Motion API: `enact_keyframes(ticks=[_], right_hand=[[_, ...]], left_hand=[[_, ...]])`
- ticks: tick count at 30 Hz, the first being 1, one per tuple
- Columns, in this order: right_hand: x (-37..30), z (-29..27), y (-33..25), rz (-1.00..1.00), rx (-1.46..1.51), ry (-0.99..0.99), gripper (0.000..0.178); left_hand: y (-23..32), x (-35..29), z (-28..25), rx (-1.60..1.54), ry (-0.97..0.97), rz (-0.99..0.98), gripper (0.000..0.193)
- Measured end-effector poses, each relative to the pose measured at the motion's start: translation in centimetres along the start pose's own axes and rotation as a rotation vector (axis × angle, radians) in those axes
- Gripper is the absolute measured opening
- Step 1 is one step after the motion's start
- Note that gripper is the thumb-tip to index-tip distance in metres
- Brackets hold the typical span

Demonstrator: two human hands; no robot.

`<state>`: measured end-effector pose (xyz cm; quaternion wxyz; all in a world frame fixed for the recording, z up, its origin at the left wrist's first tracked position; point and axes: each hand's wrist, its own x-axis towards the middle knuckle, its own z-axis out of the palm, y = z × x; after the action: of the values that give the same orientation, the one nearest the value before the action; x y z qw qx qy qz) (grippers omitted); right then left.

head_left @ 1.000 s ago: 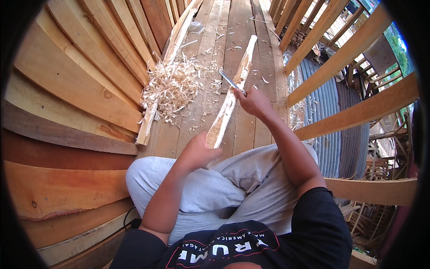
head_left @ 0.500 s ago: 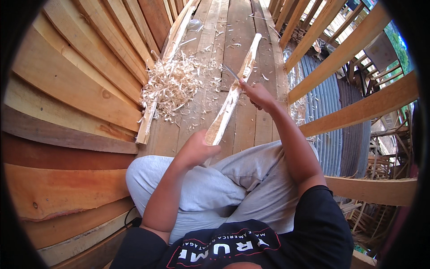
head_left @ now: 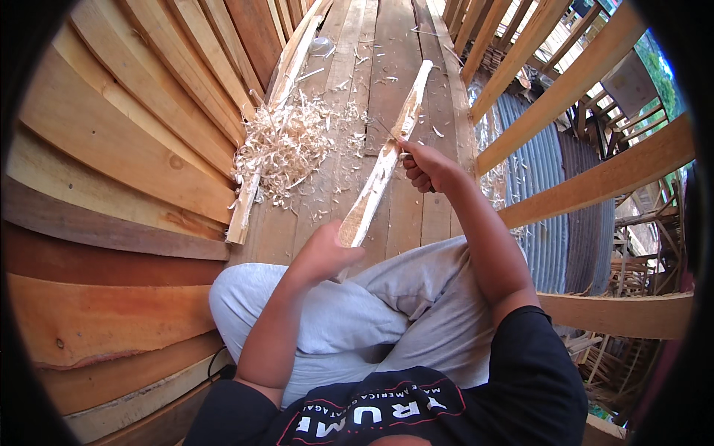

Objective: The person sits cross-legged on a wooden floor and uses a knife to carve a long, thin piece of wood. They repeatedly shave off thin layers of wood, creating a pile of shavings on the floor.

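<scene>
A long, pale wooden stick (head_left: 378,181) with rough carved faces slants up and away from my lap. Its near end sits in my left hand (head_left: 327,254), whose fingers wrap round it. My right hand (head_left: 430,167) is closed on a knife (head_left: 384,128), and the handle is mostly hidden in the fist. The thin blade reaches left across the stick at about its middle, against the wood. Beyond the blade, the far end of the stick narrows and rises above the floorboards.
Curled wood shavings (head_left: 286,149) lie heaped on the plank floor (head_left: 394,44) at the left, over a long wooden strip (head_left: 239,208). A small clear container (head_left: 321,46) stands farther off. Boards (head_left: 111,141) wall the left; a slatted railing (head_left: 595,197) runs along the right, with corrugated metal beyond.
The knife blade has turned to a flatter, thinner-looking angle on the stick. My right hand has rolled slightly and shifted a little down. The stick's far end sits slightly lower.
</scene>
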<state>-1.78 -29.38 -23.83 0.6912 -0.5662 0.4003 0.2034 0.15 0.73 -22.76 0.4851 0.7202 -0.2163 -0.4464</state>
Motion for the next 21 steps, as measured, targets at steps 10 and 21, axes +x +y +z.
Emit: enact_keyframes(ticks=[10, 21], right_hand=[[1.3, -0.6, 1.2, -0.408, -0.774, 0.566, 0.069], [0.1, 0.6, 0.7, -0.23, -0.581, 0.427, 0.062]], left_hand=[[0.2, -0.1, 0.2, 0.002, -0.002, 0.053, 0.038], [0.6, -0.3, 0.0, 0.06, -0.009, 0.016, 0.041]])
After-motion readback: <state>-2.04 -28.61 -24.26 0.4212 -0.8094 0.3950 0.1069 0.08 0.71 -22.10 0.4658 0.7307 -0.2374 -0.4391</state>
